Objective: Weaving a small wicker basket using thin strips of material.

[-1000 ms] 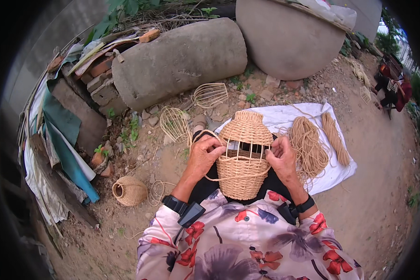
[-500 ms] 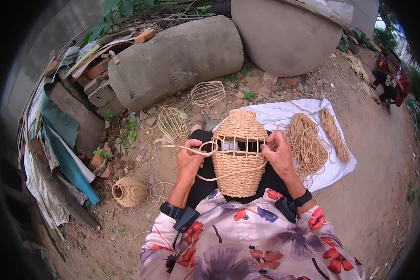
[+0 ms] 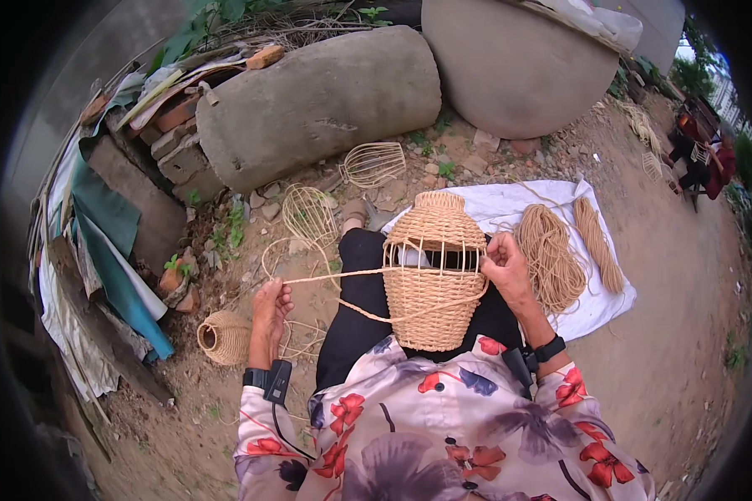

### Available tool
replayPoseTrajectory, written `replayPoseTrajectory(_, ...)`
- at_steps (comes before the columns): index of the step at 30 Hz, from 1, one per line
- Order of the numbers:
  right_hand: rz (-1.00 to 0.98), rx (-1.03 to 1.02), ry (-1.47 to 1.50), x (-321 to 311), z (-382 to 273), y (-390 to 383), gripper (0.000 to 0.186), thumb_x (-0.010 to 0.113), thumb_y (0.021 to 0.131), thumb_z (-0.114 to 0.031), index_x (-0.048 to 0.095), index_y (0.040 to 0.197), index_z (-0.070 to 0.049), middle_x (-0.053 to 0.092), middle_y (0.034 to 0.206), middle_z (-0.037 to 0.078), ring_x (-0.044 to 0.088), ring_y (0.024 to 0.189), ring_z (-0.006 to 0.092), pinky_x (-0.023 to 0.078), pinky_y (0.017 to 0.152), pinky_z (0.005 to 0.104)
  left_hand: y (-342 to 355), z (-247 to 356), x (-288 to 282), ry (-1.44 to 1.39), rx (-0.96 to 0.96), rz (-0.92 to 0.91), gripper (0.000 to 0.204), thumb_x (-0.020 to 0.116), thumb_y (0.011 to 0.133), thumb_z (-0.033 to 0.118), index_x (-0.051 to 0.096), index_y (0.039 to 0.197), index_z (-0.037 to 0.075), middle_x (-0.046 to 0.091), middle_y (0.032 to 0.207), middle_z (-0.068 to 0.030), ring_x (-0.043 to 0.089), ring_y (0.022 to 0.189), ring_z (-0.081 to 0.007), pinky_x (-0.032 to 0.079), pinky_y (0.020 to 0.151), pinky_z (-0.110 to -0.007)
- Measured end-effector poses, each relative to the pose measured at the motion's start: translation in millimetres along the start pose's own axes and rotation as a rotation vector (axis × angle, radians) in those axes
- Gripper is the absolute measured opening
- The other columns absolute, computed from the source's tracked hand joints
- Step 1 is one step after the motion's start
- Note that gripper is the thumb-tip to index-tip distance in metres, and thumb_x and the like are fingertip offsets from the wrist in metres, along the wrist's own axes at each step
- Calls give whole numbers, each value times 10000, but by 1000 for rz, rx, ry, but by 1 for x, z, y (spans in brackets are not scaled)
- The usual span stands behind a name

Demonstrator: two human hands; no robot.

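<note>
A woven straw basket (image 3: 430, 309), with an open band of bare vertical ribs below its neck, stands upright between my knees. My left hand (image 3: 269, 309), out to the left, pinches a pale cord (image 3: 334, 275) that stretches taut to the basket’s ribs; a slack loop of it droops across the basket’s front. My right hand (image 3: 506, 267) has closed fingers on the ribs at the basket’s right side. Hanks of twisted cord (image 3: 551, 267) lie on a white sheet (image 3: 602, 305) to the right. A small woven basket (image 3: 226, 342) lies at the lower left.
Wire-like rib frames (image 3: 305, 213) lie on dirt ahead, before a concrete cylinder (image 3: 317, 108) and a large rounded grey object (image 3: 522, 75). Rubble, boards and tarps (image 3: 113, 242) pile along the left. Another person (image 3: 710, 167) sits at the far right with a similar frame.
My left hand has moved away from the basket, down and to the left, drawing the cord out straight. My right hand stays at the basket’s right side.
</note>
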State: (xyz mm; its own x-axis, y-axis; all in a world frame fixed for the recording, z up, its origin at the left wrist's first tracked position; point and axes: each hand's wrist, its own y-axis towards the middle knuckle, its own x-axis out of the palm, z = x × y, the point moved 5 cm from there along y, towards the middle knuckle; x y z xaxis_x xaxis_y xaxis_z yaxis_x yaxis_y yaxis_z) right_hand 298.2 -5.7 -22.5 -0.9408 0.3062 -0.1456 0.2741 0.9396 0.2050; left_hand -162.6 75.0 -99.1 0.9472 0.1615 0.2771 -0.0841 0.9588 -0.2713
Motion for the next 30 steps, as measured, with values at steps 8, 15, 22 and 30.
replayPoseTrajectory(8, -60, 69, 84, 2, 3, -2, 175, 622, 816, -37, 457, 857, -77, 445, 748, -67, 402, 650, 11, 362, 589, 178, -25, 43, 91, -37, 0, -343, 175, 620, 937, 242, 619, 937, 67, 651, 810, -24, 621, 662, -61, 568, 606, -225)
replayPoseTrajectory(15, -71, 65, 56, -1, 1, -4, 170, 622, 819, -35, 461, 854, -75, 442, 751, -69, 399, 653, 9, 357, 590, 174, -37, 21, 176, 75, -145, -657, 217, 597, 952, 240, 623, 982, 26, 613, 783, 7, 601, 639, -60, 533, 575, -204)
replayPoseTrajectory(22, -57, 49, 65, 0, 5, -5, 172, 634, 825, -41, 466, 843, -74, 438, 743, -73, 403, 650, 5, 359, 584, 167, -37, 33, 169, 126, 173, -318, 207, 638, 926, 248, 617, 963, 46, 627, 781, 5, 576, 632, -41, 503, 549, -199)
replayPoseTrajectory(30, -51, 69, 126, -3, 7, -7, 173, 639, 826, -44, 469, 822, -78, 433, 725, -77, 407, 639, 3, 358, 570, 165, -48, 50, 99, -812, -123, -506, 136, 505, 986, 142, 521, 1067, 33, 436, 654, 22, 433, 522, -73, 414, 450, -207)
